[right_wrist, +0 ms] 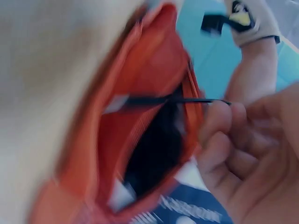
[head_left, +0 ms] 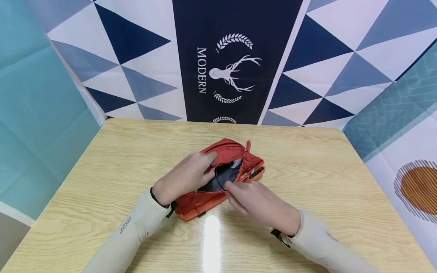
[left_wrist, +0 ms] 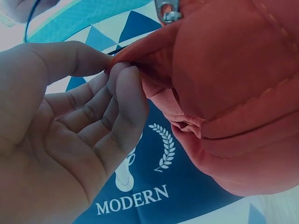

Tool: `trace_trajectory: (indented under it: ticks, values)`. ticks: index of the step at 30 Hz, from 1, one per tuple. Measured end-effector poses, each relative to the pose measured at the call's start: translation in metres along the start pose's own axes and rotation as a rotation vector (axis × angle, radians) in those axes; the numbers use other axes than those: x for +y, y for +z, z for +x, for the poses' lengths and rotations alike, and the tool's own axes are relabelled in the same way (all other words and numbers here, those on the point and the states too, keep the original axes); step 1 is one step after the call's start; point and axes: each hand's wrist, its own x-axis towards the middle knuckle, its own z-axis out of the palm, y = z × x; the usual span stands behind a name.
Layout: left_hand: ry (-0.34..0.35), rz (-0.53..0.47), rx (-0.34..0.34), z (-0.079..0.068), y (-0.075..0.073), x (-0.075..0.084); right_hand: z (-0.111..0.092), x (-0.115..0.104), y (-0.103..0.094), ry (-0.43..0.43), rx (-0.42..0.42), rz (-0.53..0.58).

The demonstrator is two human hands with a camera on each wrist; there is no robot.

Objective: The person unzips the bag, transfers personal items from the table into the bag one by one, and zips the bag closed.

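A red fabric bag (head_left: pixel 227 151) lies on the table with its top unzipped, showing a dark lining (head_left: pixel 225 178). At the far-left side of the opening, my left hand (head_left: pixel 192 175) pinches the bag's fabric edge between thumb and fingers, as the left wrist view shows. My right hand (head_left: pixel 261 203), over the near side of the opening, pinches a thin black cable (right_wrist: pixel 187 100). In the right wrist view the cable has a thicker, plug-like end with a pale tip, blurred, over the opening. A pale item (head_left: pixel 236 163) shows inside the bag.
The bag rests on a light wooden table (head_left: pixel 314 170). A zipper pull (head_left: pixel 248 145) sticks up at its far right, and a black strip (head_left: pixel 257 173) is on its right end. A patterned cloth (head_left: pixel 235 91) hangs behind the table.
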Motion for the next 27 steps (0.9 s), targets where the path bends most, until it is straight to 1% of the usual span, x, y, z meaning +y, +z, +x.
trace_trajectory:
  ticks: [3, 5, 7, 9, 11, 14, 17, 22, 27]
  values:
    - [-0.007, 0.005, -0.003, 0.0, 0.0, 0.001, -0.004, 0.001, -0.003, -0.044, 0.005, -0.273]
    - [-0.009, 0.008, -0.003, 0.001, 0.0, 0.002, -0.005, 0.001, -0.002, -0.066, 0.017, -0.406]
    - [-0.007, 0.011, 0.0, 0.0, 0.0, 0.002, -0.007, 0.002, 0.001, -0.076, 0.023, -0.489]
    - [-0.004, 0.014, 0.005, 0.0, 0.001, 0.002, -0.008, 0.002, 0.004, -0.071, 0.008, -0.535]
    - [-0.001, 0.023, 0.014, 0.0, 0.001, 0.001, -0.009, 0.001, 0.005, -0.041, -0.033, -0.548]
    - [0.005, 0.036, 0.031, 0.001, 0.001, 0.002, -0.011, -0.002, 0.005, 0.013, -0.106, -0.524]
    - [0.012, 0.044, 0.044, 0.001, 0.002, 0.003, -0.011, -0.003, 0.007, 0.024, -0.136, -0.521]
    - [0.015, 0.068, 0.036, 0.001, 0.005, 0.009, -0.004, 0.003, 0.014, -0.015, -0.075, -0.562]
    - [0.002, 0.132, 0.064, 0.0, 0.008, 0.012, -0.001, 0.009, 0.019, 0.022, 0.048, -0.547]
